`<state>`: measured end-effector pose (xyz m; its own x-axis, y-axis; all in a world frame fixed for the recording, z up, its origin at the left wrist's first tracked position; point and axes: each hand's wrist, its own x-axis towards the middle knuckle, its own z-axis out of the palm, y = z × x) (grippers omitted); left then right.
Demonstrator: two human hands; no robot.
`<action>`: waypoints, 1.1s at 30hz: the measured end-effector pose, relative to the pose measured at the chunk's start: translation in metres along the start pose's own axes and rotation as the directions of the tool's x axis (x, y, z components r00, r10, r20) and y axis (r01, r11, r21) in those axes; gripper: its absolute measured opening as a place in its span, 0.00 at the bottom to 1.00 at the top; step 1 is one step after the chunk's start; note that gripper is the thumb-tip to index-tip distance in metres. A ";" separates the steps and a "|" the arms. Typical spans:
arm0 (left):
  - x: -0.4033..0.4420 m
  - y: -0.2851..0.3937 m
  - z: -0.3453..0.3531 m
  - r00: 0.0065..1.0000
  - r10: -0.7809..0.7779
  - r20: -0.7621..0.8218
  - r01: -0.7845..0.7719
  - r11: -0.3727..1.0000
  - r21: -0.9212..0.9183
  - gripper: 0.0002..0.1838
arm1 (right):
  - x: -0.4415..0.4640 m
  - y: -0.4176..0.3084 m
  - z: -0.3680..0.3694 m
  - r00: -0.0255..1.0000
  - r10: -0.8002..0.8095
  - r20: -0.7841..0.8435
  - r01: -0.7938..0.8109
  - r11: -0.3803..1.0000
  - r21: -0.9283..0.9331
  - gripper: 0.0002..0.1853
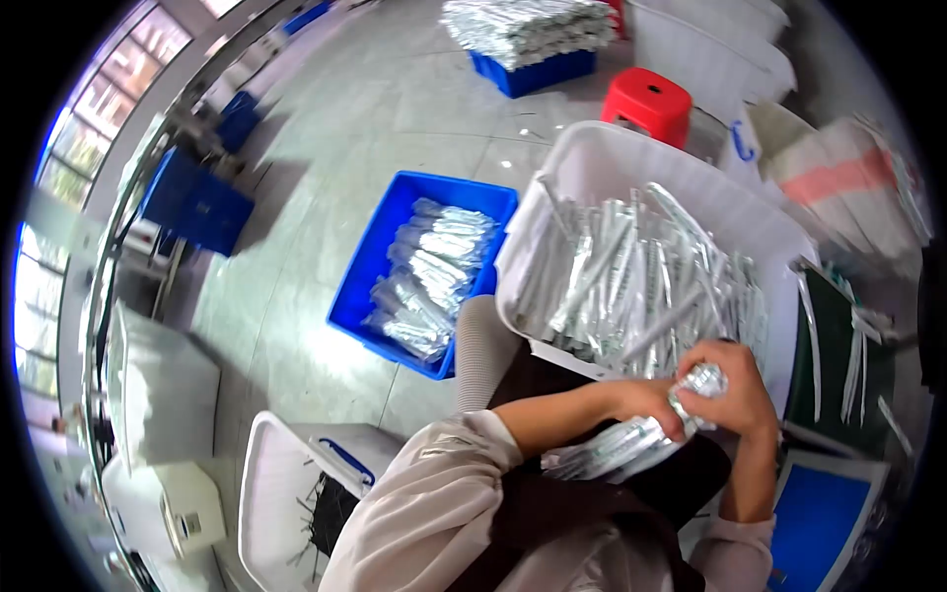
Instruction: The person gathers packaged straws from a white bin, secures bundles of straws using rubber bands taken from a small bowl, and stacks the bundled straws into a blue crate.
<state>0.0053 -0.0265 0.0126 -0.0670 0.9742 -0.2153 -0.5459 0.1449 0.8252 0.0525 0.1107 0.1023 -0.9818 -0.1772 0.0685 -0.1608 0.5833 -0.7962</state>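
Both hands grip one bundle of long, thin silver-wrapped packets (pixel 617 449), held above my lap. My left hand (pixel 646 403) is wrapped round the bundle near its upper end. My right hand (pixel 735 390) closes round the gathered tip, with its fingers curled over it. The lower ends of the packets fan out to the left. Just beyond my hands stands a large white bin (pixel 779 222) filled with many loose silver packets (pixel 631 266). What is inside the wrappers cannot be made out.
To the left of the white bin, a blue crate (pixel 360 266) holds several silver bundles. A red stool (pixel 648 99) stands behind the bin. Near my left elbow is a white bin with dark ties (pixel 258 493). Further back, silver packets (pixel 528 25) are piled on another blue crate.
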 end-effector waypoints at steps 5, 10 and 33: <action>0.006 -0.011 -0.013 0.966 0.174 0.190 -0.115 0.951 -0.286 0.29 | 0.009 0.024 0.011 0.964 -0.204 -0.172 0.219 0.973 0.071 0.28; -0.025 -0.049 -0.031 0.995 0.057 -0.086 -0.063 0.996 -0.068 0.36 | 0.011 0.067 0.077 0.976 0.155 -0.153 0.142 0.083 0.986 0.59; -0.241 -0.080 -0.293 -0.420 0.498 -0.759 0.154 0.863 0.481 0.27 | 0.007 0.184 0.140 0.775 0.424 -0.469 -0.268 0.892 0.364 0.16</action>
<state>-0.1797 -0.3239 -0.1547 -0.8774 -0.4680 0.1052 -0.0794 0.3579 0.9304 0.0306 0.1057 -0.1282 -0.8764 0.4815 -0.0030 0.1564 0.2789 -0.9475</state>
